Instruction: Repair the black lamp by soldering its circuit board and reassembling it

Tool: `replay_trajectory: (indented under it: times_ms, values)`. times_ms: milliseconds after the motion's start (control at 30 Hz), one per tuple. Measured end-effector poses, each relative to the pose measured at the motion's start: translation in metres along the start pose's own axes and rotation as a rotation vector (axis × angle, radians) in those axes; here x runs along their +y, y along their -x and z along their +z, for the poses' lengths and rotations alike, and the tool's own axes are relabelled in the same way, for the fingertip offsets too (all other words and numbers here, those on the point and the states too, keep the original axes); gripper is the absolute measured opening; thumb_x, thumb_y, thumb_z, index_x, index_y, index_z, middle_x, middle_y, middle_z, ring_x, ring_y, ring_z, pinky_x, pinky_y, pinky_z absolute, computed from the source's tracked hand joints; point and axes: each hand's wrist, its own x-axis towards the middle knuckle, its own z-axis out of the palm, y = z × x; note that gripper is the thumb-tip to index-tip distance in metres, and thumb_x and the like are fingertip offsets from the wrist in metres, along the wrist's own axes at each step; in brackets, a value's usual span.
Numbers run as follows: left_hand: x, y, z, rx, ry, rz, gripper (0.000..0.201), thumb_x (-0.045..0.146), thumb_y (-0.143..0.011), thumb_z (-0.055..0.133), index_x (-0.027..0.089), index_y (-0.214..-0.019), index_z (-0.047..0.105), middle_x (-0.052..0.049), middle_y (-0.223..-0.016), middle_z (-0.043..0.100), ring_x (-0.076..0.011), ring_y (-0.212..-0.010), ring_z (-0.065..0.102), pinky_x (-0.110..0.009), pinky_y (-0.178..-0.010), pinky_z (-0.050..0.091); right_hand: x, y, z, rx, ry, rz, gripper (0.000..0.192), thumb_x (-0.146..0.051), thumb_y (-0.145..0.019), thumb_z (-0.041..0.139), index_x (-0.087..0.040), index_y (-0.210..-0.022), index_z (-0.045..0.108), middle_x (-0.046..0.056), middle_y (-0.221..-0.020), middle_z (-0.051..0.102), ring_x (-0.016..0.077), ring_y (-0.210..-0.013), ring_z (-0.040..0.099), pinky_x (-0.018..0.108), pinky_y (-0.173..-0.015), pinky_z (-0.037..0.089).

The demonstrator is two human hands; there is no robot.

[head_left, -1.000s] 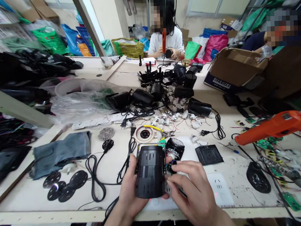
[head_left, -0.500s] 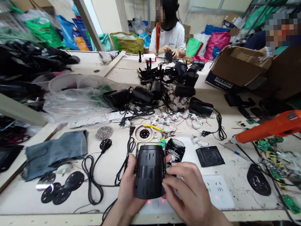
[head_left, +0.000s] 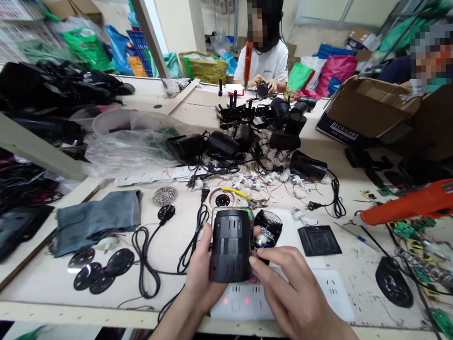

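A black plastic housing [head_left: 232, 246], rounded and with narrow slots, is held upright over the front of the bench. My left hand [head_left: 203, 270] grips it from the left, thumb along its side and fingers behind. From the right, my right hand [head_left: 293, 286] has its bent fingertips against the housing's lower right edge; what lies between them is partly hidden. Just behind stands an opened black unit [head_left: 268, 230] with a clear round lens and wires. Beneath my hands lies a white power strip [head_left: 240, 308] with red lights.
An orange electric screwdriver [head_left: 409, 203] reaches in from the right. A flat black plate [head_left: 319, 240], black slotted discs [head_left: 120, 262], denim cloth [head_left: 98, 219] and a dish of screws [head_left: 164, 196] lie around. Further back are black housings [head_left: 308, 165] with cables; a co-worker [head_left: 263, 64] sits opposite.
The view has shifted, so the bench appears further right. My right fingers have slid slightly along the housing's right edge and straightened a little. My left hand keeps its hold.
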Motion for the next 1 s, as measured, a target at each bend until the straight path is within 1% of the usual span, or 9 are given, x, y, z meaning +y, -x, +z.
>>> replay_trajectory:
  times_ms: [133,200,300,367,467,567,667,800,1000]
  values:
    - [0.0,-0.002,0.009,0.07,-0.033,0.034,0.073,0.065,-0.094,0.028,0.01,-0.127,0.061,-0.02,-0.117,0.068,-0.0277,-0.082,0.069,-0.036,-0.059,0.058,0.003,0.006,-0.006,-0.051,-0.141,0.132,0.044,-0.002,-0.095,0.041,-0.013,-0.137,0.049,0.015,-0.124,0.05,0.0235,-0.113,0.05,0.039,-0.092,0.05]
    - [-0.002,-0.005,0.017,0.105,-0.065,0.013,0.073,0.064,-0.095,0.025,0.009,-0.129,0.059,-0.02,-0.119,0.067,-0.0284,-0.085,0.069,-0.037,-0.059,0.058,0.006,0.003,-0.014,-0.059,-0.145,0.214,0.048,-0.018,-0.098,0.052,-0.017,-0.145,0.04,0.015,-0.133,0.045,0.0255,-0.122,0.045,0.041,-0.098,0.048]
    - [-0.003,-0.015,0.032,0.144,-0.138,-0.052,0.069,0.061,-0.095,0.028,0.009,-0.13,0.057,-0.02,-0.11,0.07,-0.0287,-0.085,0.07,-0.037,-0.064,0.059,0.015,-0.01,-0.029,-0.155,-0.064,0.305,0.108,-0.05,-0.075,0.082,-0.021,-0.155,0.016,0.017,-0.151,0.025,0.0349,-0.139,0.027,0.052,-0.11,0.038]
    - [-0.001,-0.026,0.044,0.169,-0.194,-0.058,0.064,0.059,-0.096,0.033,0.011,-0.131,0.056,-0.018,-0.105,0.071,-0.0276,-0.083,0.071,-0.037,-0.066,0.06,0.027,-0.024,-0.04,-0.234,-0.042,0.323,0.124,-0.054,-0.061,0.089,-0.027,-0.156,0.013,0.016,-0.153,0.021,0.0374,-0.141,0.024,0.056,-0.112,0.035]
    - [0.005,-0.047,0.061,0.139,-0.279,-0.051,0.058,0.055,-0.095,0.039,0.012,-0.13,0.056,-0.017,-0.101,0.071,-0.0263,-0.078,0.071,-0.036,-0.062,0.06,0.05,-0.044,-0.053,-0.218,-0.094,0.388,0.107,-0.04,-0.066,0.089,-0.03,-0.152,0.025,0.011,-0.145,0.035,0.032,-0.135,0.036,0.052,-0.112,0.036]
    - [0.016,-0.069,0.073,0.089,-0.337,-0.046,0.051,0.05,-0.095,0.043,0.012,-0.127,0.058,-0.016,-0.099,0.071,-0.0242,-0.07,0.07,-0.032,-0.053,0.058,0.072,-0.059,-0.06,-0.205,-0.115,0.448,0.103,-0.035,-0.065,0.088,-0.03,-0.15,0.03,0.01,-0.138,0.041,0.0298,-0.132,0.04,0.051,-0.113,0.034]
    - [0.028,-0.085,0.082,0.022,-0.341,-0.008,0.048,0.046,-0.096,0.041,0.014,-0.125,0.058,-0.014,-0.096,0.072,-0.0231,-0.066,0.07,-0.031,-0.05,0.057,0.087,-0.066,-0.066,-0.188,-0.11,0.401,0.106,-0.041,-0.062,0.09,-0.028,-0.149,0.033,0.011,-0.14,0.035,0.0306,-0.136,0.034,0.049,-0.114,0.033]
    - [0.036,-0.099,0.086,-0.133,-0.362,-0.105,0.051,0.048,-0.096,0.034,0.012,-0.121,0.06,-0.014,-0.092,0.071,-0.025,-0.065,0.07,-0.035,-0.048,0.058,0.1,-0.069,-0.073,-0.132,-0.11,0.382,0.106,-0.049,-0.059,0.09,-0.032,-0.148,0.035,0.01,-0.151,0.019,0.0344,-0.143,0.019,0.051,-0.111,0.036]
    - [0.032,-0.117,0.076,0.013,-0.533,-0.101,0.044,0.047,-0.096,0.037,0.012,-0.11,0.062,-0.011,-0.087,0.07,-0.0234,-0.065,0.068,-0.038,-0.049,0.059,0.12,-0.063,-0.064,-0.174,-0.231,0.466,0.109,-0.039,-0.061,0.089,-0.027,-0.151,0.029,0.011,-0.139,0.038,0.0283,-0.132,0.04,0.045,-0.111,0.037]
